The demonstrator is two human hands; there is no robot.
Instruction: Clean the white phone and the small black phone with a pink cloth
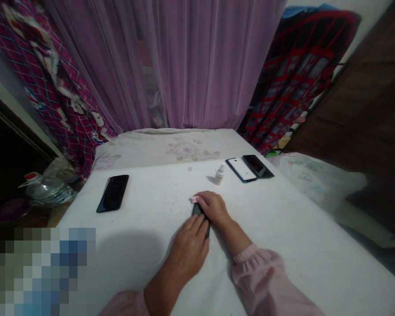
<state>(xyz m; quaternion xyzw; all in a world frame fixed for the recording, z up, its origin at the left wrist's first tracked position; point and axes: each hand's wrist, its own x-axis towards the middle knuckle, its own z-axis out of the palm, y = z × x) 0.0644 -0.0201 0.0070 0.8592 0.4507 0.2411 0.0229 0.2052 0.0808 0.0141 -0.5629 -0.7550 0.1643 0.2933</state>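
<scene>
A dark phone (199, 210) lies on the white-covered table, partly hidden under both hands. My left hand (188, 245) rests over its near part, fingers across it and holding it against the table. At the phone's far end, my right hand (214, 207) is closed on a small pink cloth (194, 199), pressing it to the surface; only a corner of the cloth shows. Just beyond that hand stands a small white spray bottle (219, 175), upright.
Another black phone (113, 193) lies at the left. At the back right are a white-backed phone (241, 170) and a dark phone (258, 166), side by side. A small pale square (190, 169) lies near the bottle. Purple curtains (204, 66) hang behind the table.
</scene>
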